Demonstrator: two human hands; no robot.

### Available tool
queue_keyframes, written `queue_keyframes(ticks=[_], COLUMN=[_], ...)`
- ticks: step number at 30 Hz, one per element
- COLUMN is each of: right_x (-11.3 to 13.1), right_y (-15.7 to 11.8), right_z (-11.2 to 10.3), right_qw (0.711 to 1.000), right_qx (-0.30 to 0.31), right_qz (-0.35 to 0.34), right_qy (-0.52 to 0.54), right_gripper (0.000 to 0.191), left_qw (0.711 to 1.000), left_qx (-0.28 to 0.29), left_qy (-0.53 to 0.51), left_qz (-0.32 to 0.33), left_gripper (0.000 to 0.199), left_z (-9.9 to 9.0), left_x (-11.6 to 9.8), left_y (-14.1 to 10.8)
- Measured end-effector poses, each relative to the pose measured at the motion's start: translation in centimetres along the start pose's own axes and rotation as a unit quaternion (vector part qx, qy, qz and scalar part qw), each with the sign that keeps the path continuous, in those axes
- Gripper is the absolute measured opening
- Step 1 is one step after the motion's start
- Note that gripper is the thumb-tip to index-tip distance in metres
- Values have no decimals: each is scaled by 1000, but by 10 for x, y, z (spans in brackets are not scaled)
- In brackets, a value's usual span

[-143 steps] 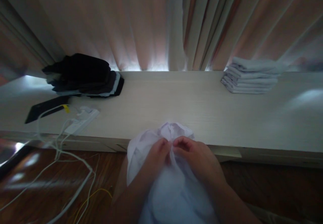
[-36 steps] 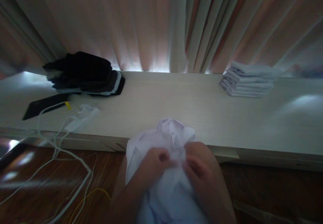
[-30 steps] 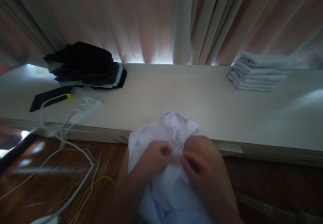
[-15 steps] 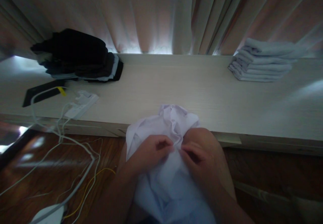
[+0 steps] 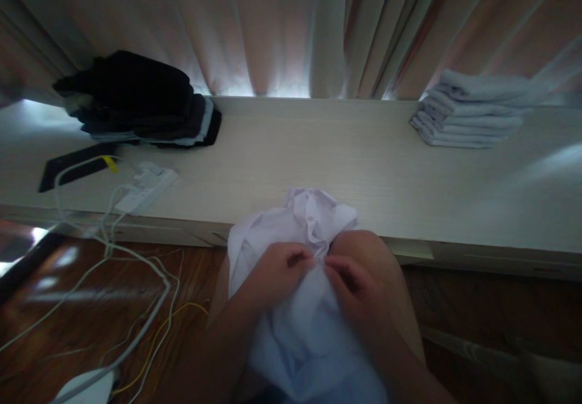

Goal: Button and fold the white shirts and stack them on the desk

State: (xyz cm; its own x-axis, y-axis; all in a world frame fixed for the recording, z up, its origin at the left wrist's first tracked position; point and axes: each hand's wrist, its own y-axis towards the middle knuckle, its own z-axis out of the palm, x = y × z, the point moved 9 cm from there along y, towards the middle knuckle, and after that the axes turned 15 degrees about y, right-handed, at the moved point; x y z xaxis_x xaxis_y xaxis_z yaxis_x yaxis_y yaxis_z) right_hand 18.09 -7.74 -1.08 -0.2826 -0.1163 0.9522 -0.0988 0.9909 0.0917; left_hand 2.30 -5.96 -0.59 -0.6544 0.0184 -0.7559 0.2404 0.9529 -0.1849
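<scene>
A white garment (image 5: 300,325) lies crumpled across the person's lap, its upper end reaching the edge of the white surface. Small buttons show along its middle strip. My left hand (image 5: 286,270) pinches the cloth at the middle, thumb and fingertips together. Close beside it on the right, my right hand (image 5: 352,279) pinches the same strip, its fingertips nearly touching those of my left hand. Whatever small part is between the fingertips is too small to make out.
On the white surface (image 5: 318,149) stand a pile of dark folded clothes (image 5: 140,101) at left and folded white clothes (image 5: 473,110) at right. A power strip (image 5: 148,191), with cables running to the floor, and a dark flat object (image 5: 77,164) lie at left. Curtains hang behind.
Both hands keep their pinch on the garment, and the fingers of my right hand have shifted very slightly. Otherwise the scene looks the same.
</scene>
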Motion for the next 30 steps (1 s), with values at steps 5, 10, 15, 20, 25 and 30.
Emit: queue_keyframes(ticks=[5, 10, 15, 20, 25, 30], right_x=[-1, 1, 0, 7, 19, 15], right_y=[0, 5, 10, 13, 15, 15], right_z=[0, 3, -5, -8, -6, -5], right_qw=[1000, 993, 999, 999, 995, 997], right_qx=[15, 64, 44, 23, 21, 21], right_qz=[11, -10, 6, -32, -96, -75], right_qy=[25, 101, -11, -17, -27, -11], right_gripper=[21, 22, 21, 16, 6, 4], left_qw=[1000, 1000, 999, 999, 999, 999], left_qx=[-11, -16, -5, 1, 10, 15], left_qy=[16, -6, -13, -20, -6, -2], left_qz=[7, 21, 33, 34, 34, 45], left_gripper=[20, 19, 21, 22, 21, 21], left_z=[1, 0, 2, 4, 6, 7], left_x=[-2, -3, -5, -6, -5, -5], left_y=[1, 3, 3, 3, 4, 5])
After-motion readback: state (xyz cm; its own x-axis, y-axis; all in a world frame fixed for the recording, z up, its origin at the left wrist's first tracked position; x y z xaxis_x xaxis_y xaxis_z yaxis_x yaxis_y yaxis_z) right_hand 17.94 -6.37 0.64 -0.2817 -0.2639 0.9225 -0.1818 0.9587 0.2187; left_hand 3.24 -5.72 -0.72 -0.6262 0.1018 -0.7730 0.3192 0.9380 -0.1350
